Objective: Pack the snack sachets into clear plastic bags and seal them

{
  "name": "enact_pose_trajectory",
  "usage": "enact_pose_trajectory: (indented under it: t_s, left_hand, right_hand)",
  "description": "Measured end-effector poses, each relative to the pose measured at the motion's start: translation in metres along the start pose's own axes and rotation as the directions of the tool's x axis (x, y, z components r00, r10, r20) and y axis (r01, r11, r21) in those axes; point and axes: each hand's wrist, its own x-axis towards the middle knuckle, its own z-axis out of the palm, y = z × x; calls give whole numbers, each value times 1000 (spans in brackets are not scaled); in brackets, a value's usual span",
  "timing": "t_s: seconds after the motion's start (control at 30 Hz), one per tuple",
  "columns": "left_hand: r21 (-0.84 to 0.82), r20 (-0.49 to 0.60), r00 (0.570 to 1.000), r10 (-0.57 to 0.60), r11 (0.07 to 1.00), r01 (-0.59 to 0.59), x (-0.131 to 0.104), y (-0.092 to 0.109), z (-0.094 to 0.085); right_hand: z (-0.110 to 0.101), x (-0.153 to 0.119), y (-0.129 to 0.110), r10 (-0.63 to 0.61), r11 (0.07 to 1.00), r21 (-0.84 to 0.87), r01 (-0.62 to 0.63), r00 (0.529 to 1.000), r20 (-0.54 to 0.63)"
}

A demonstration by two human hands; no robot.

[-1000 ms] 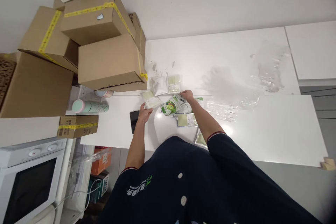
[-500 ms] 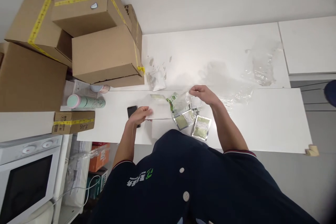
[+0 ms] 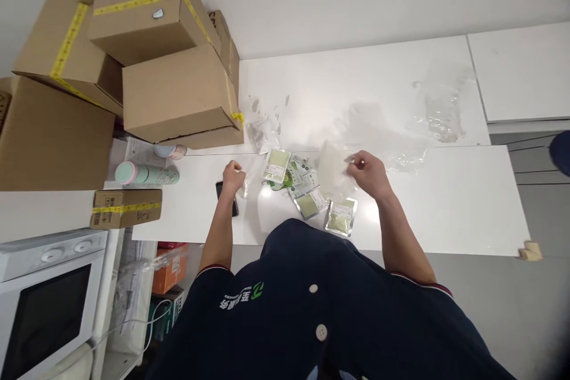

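Note:
My left hand (image 3: 234,178), above a black phone (image 3: 234,208), is closed on a thin clear plastic piece (image 3: 246,186). My right hand (image 3: 366,173) pinches the edge of a translucent whitish sheet (image 3: 332,171), which hangs to the left of the fingers. Between my hands, several flat packets lie overlapping on the white table; one green packet (image 3: 276,165) is on top at the left. Another green packet (image 3: 310,203) lies below the sheet, and a separate green packet (image 3: 341,217) rests near the table's front edge.
Stacked cardboard boxes (image 3: 178,95) fill the left, with a green bottle (image 3: 149,174) and a microwave (image 3: 48,309) below them. Crumpled clear plastic (image 3: 443,113) lies on the white table (image 3: 463,202) at the right. A small plastic bag (image 3: 266,135) sits near the boxes.
My left hand has moved slightly up and left, off the white sheet it held. A green packet now shows on the pile. My right hand has moved right, with a translucent sheet.

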Motion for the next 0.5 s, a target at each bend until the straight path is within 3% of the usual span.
enact_pose_trajectory:
  t_s: [0.1, 0.23, 0.4, 0.5]
  left_hand:
    - [145, 39, 997, -69, 987, 63, 43, 2, 15]
    - [177, 175, 977, -120, 980, 88, 84, 12, 42]
    - [-1, 299, 930, -215, 974, 226, 112, 23, 68]
    - [-123, 332, 923, -195, 961, 248, 128, 26, 76]
  right_hand:
    - [-4, -10, 19, 89, 992, -86, -96, 992, -86]
    - [-13, -28, 31, 116, 975, -173, -137, 986, -123]
    - [-23, -50, 40, 176, 964, -186, -191, 980, -93]
    - [-24, -57, 49, 207, 961, -168, -221, 974, -96]
